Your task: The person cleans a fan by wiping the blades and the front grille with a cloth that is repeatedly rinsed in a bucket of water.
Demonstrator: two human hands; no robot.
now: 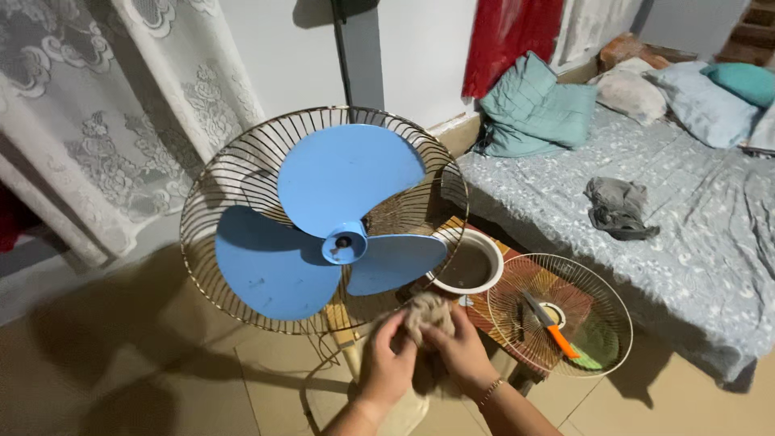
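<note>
A fan with three blue blades stands in front of me, its front guard off and its rear wire grille rusty. Just below the blades, my left hand and my right hand both grip a crumpled beige rag, held between them near the lower edge of the grille. A beaded bracelet sits on my right wrist.
The loose front wire guard lies flat at the right with an orange-handled knife on it. A white bowl of murky water sits beside it. A bed with grey sheet, pillows and a grey cloth fills the right. Lace curtains hang at the left.
</note>
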